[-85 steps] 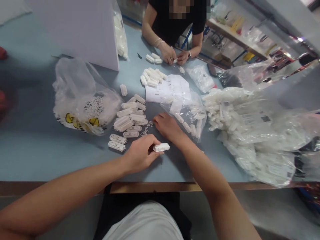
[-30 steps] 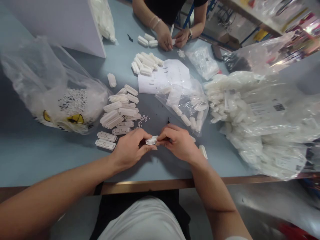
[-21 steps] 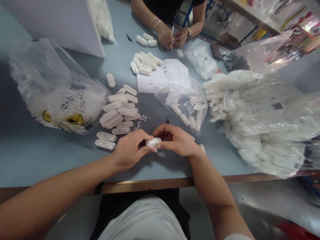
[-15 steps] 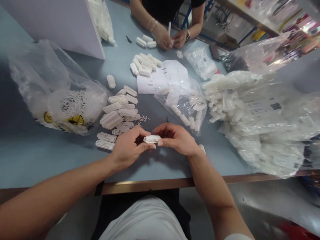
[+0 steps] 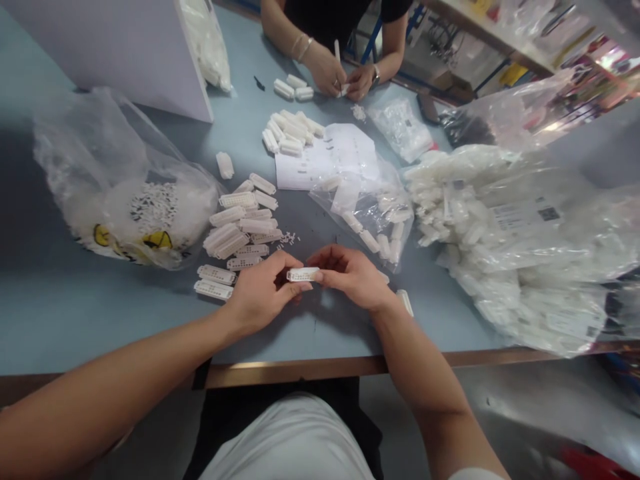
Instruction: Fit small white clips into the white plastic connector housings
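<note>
Above the table's near edge, my left hand (image 5: 263,288) and my right hand (image 5: 347,275) hold a small white slotted plastic piece (image 5: 301,274) between them. The left fingers pinch its left end, and the right thumb presses on its right end. Just beyond my left hand lies a heap of similar white pieces (image 5: 243,223), some showing rows of holes. Tiny white bits (image 5: 289,239) are scattered to the right of that heap. Another white piece (image 5: 405,303) lies by my right forearm, partly hidden.
A clear bag with small white parts (image 5: 155,207) stands left. Another clear bag (image 5: 383,217) lies over a paper sheet (image 5: 345,150). Large filled bags (image 5: 520,240) crowd the right. Across the table, a person's hands (image 5: 345,80) work near white pieces (image 5: 291,132).
The held piece has turned so its slotted face shows more, and my right thumb now lies over its right end. The view has shifted slightly.
</note>
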Tool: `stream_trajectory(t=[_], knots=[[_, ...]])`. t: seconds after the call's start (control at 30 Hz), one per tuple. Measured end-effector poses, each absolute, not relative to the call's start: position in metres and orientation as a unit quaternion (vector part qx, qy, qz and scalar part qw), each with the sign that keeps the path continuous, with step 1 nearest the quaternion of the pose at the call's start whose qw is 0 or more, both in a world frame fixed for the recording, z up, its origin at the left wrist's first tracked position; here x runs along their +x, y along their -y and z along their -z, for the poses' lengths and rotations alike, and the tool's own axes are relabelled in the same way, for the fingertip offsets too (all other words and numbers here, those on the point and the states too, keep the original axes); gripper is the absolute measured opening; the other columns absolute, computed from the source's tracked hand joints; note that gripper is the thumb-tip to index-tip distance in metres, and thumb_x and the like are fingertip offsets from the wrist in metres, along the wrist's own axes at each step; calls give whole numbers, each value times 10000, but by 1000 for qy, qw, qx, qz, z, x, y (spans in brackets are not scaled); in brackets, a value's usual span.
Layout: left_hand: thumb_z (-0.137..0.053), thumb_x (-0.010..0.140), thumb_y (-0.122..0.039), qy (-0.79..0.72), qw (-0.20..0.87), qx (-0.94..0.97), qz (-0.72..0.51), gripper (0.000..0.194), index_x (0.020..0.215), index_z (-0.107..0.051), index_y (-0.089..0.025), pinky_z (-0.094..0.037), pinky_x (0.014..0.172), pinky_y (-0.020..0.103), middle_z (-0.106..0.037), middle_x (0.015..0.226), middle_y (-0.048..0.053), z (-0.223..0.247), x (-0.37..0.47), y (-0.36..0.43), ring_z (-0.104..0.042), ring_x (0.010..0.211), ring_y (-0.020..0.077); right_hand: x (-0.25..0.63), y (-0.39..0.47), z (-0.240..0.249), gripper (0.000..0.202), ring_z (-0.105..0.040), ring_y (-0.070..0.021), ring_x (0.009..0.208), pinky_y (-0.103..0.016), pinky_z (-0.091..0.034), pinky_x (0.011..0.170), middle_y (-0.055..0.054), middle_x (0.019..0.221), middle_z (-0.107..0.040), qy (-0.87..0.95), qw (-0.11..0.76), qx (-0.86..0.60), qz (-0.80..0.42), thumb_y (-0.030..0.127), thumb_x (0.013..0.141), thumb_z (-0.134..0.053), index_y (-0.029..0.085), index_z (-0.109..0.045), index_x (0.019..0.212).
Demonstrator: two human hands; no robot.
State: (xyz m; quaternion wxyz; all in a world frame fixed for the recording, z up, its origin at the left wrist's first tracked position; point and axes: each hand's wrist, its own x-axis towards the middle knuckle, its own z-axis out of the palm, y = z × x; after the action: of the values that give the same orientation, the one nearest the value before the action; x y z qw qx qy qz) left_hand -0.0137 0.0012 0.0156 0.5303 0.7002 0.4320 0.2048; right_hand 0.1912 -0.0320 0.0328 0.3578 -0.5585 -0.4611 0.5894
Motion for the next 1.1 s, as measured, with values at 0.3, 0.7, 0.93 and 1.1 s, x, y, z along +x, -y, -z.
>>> stream_trajectory(t=[0.3,0.7,0.93,1.1], knots=[[-699,811,-462,-446,547,683,-190,278,900,-591,-222,-467,620,287,-716,648,-48,-13,-13,2,-695,608,183,186,33,-34,303,-577,-111,637,-245,-458,585,0,801,-682,496,330,-587,-548,412,773,-777,179,-677,938],[-675,808,-455,-457,540,684,-180,275,902,-541,-233,-451,683,309,-714,613,-67,-18,-11,1,-711,640,201,181,-15,-20,97,-617,-191,916,-301,-439,817,-54,950,-700,718,192,-638,-201,169,929,-578,193,-672,938],[-680,820,-453,-449,539,688,-186,273,904,-544,-232,-437,663,305,-701,587,-76,-20,-13,1,-700,621,196,171,-35,-12,127,-626,-237,965,-321,-426,786,-113,1017,-708,742,41,-650,-155,205,960,-540,168,-661,978],[-687,827,-443,-452,544,680,-192,268,916,-552,-229,-429,650,298,-699,589,-78,-17,-12,0,-694,605,187,178,-27,-21,92,-619,-223,869,-316,-414,730,-104,927,-705,718,56,-676,-156,183,919,-552,165,-642,925]])
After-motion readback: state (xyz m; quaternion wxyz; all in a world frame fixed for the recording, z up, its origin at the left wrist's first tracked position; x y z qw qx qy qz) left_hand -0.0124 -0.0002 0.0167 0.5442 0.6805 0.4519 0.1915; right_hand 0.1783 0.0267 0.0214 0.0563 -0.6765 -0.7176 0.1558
